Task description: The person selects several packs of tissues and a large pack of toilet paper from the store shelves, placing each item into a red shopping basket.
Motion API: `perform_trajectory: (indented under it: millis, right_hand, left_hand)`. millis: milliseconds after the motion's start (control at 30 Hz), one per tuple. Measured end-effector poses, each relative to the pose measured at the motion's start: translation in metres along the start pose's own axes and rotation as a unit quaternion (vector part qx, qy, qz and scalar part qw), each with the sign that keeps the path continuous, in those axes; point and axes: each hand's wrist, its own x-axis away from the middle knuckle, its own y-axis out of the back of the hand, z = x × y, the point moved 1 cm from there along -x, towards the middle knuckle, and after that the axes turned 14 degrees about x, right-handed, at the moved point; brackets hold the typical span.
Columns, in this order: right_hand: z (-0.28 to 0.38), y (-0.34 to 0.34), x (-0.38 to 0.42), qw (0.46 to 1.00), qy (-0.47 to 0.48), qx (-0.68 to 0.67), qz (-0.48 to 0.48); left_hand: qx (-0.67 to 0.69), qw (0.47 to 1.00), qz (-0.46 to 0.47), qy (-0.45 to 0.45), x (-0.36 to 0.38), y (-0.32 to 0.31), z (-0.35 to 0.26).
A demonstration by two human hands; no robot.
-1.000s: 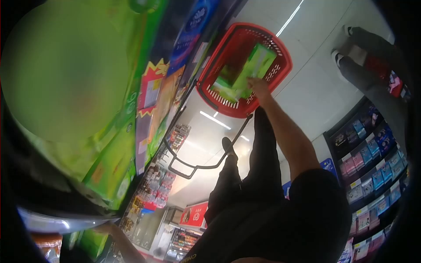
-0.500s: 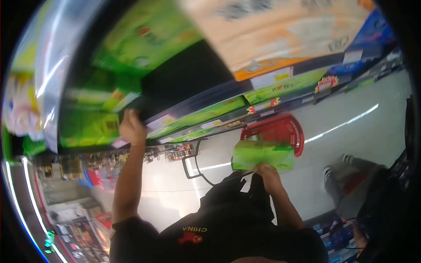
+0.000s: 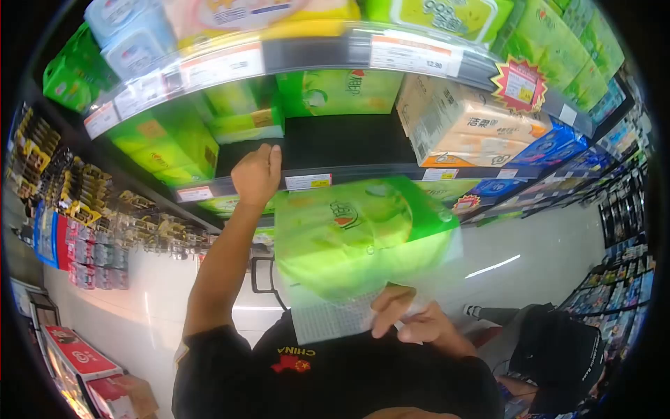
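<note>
A large green tissue pack (image 3: 342, 234) in clear wrap is up close in front of my chest. My right hand (image 3: 412, 318) grips it at its near lower side, with bent fingers on the clear wrap. A pale printed panel (image 3: 331, 318) shows below the green face. My left hand (image 3: 258, 174) is closed at the front edge of the shelf (image 3: 356, 171), left of the pack. Its fingertips are hidden, as is anything within them. Behind it on the shelf are more green packs (image 3: 338, 91) and peach-coloured packs (image 3: 471, 122).
Price labels line the upper shelf edge (image 3: 300, 56). Small goods hang on racks (image 3: 66, 185) at the left. A black chair-like frame (image 3: 264, 276) stands on the floor. A person in dark clothing (image 3: 555, 349) is at the lower right, near another shelf (image 3: 614, 279).
The green pack in my right hand has come up much closer to the camera, now hiding the red basket. My view has turned toward the shelf. My left hand remains at the shelf front.
</note>
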Motion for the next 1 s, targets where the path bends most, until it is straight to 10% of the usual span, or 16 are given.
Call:
perform_trajectory:
  millis: [467,567,1000]
  right_hand:
    - [0.015,0.015,-0.105,0.96,0.151,0.044,-0.23]
    - [0.006,0.027,-0.12,0.955,0.162,0.053,-0.242]
    - [0.014,0.081,-0.182,0.972,0.062,-0.048,-0.221]
  left_hand:
    - [0.393,0.913,-0.062,0.091,-0.012,0.035,0.023]
    - [0.551,0.781,-0.013,0.293,-0.015,0.034,0.042]
    - [0.469,0.845,0.219,0.135,-0.02,0.055,0.015]
